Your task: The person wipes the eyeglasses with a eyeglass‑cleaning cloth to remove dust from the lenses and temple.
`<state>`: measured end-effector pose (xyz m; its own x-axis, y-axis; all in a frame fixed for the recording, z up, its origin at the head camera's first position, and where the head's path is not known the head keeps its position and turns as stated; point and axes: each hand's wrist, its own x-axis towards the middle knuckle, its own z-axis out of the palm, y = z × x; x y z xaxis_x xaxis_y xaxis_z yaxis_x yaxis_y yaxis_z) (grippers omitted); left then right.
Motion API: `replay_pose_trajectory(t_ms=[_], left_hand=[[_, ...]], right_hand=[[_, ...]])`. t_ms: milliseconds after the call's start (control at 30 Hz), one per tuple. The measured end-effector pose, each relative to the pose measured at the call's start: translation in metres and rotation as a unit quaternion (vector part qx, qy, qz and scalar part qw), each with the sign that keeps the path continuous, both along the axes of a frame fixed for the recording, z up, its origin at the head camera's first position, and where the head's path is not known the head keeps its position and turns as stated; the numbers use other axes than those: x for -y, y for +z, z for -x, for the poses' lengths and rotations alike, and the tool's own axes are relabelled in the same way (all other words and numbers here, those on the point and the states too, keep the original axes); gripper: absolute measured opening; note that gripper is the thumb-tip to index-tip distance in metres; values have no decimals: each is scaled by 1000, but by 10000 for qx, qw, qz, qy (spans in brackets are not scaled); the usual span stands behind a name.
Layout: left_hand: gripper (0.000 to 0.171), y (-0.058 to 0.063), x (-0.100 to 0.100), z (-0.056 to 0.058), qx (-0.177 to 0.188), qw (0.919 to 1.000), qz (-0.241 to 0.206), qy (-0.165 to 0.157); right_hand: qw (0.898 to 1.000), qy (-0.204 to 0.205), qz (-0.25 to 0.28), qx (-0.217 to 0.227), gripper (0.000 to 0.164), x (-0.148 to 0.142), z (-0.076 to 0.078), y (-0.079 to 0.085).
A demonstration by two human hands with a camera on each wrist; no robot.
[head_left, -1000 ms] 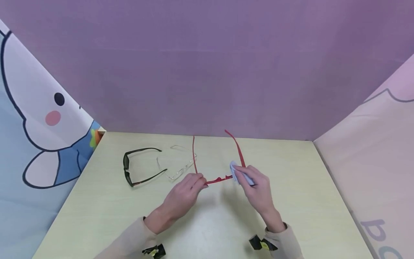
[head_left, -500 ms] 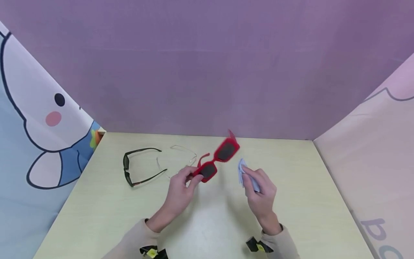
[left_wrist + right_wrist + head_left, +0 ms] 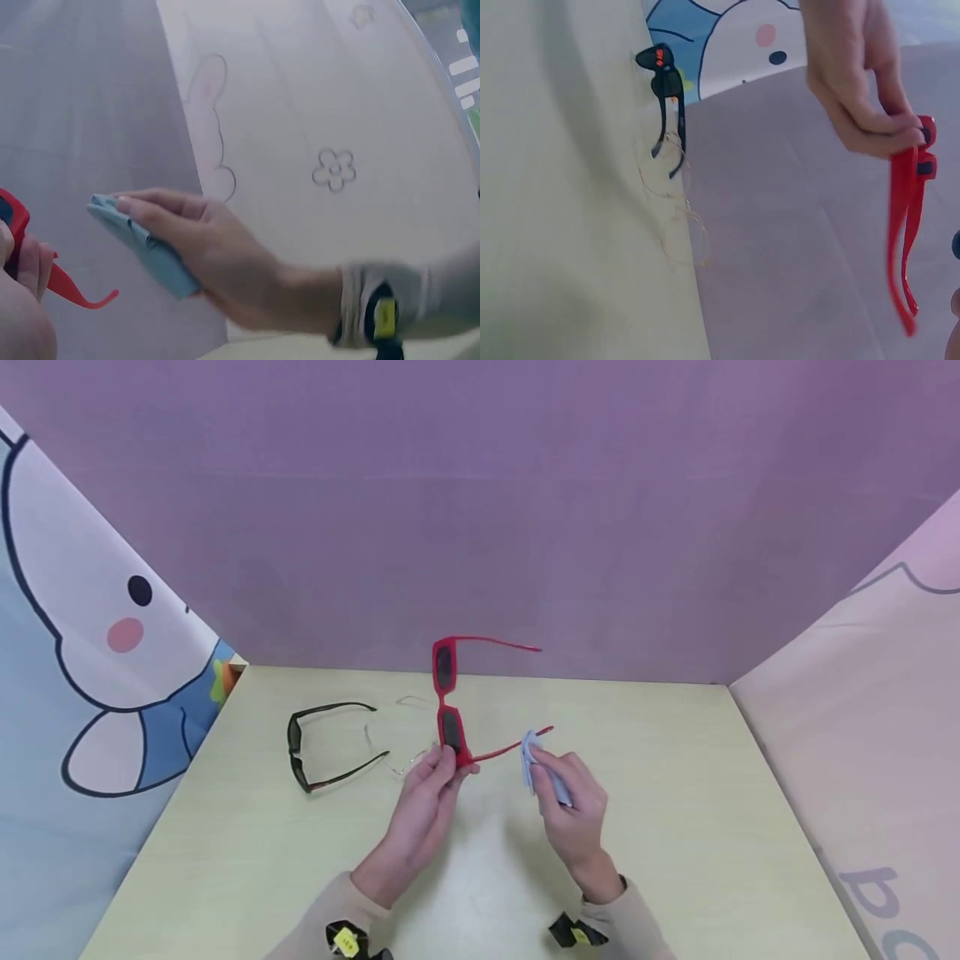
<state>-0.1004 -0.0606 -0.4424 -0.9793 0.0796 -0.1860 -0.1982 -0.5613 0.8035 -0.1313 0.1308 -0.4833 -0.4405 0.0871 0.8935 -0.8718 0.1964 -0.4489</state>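
Observation:
My left hand (image 3: 422,814) pinches the near end of red-framed sunglasses (image 3: 452,727) with dark lenses. The frame stands on end above the table, both temples unfolded and pointing right. Between thumb and fingers, my right hand (image 3: 577,814) holds a folded light-blue cloth (image 3: 555,777), which overlaps the tip of the lower temple in the head view. In the left wrist view the cloth (image 3: 150,251) sits apart from the red temple (image 3: 79,292). The right wrist view has the left hand (image 3: 862,82) at the hinge end of the red sunglasses (image 3: 904,217).
Black sunglasses (image 3: 295,747) lie on the left of the pale table (image 3: 712,827), temples open to the right. Beside them rest thin wire-framed glasses (image 3: 408,767), partly behind the left hand. A purple panel (image 3: 480,527) rises at the table's back edge, with printed cloth on both sides.
The left hand has turned the red sunglasses from front-edge-on, through lenses facing me, to upright with temples pointing right. The right hand moved away with the cloth, then back left.

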Motion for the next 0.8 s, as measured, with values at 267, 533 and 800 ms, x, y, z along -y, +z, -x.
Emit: replay_pose_trajectory(t_ms=[267, 533, 800], left_hand=[[21, 0, -12, 1, 401, 9912, -1240, 228], [22, 3, -16, 1, 883, 9480, -3057, -22], [19, 9, -17, 2, 1183, 9388, -3234, 45]], right_hand=[[9997, -220, 32, 86, 27, 16, -3, -3], [9969, -436, -408, -520, 22, 30, 3, -5], [9944, -816, -524, -428, 20, 19, 20, -13]])
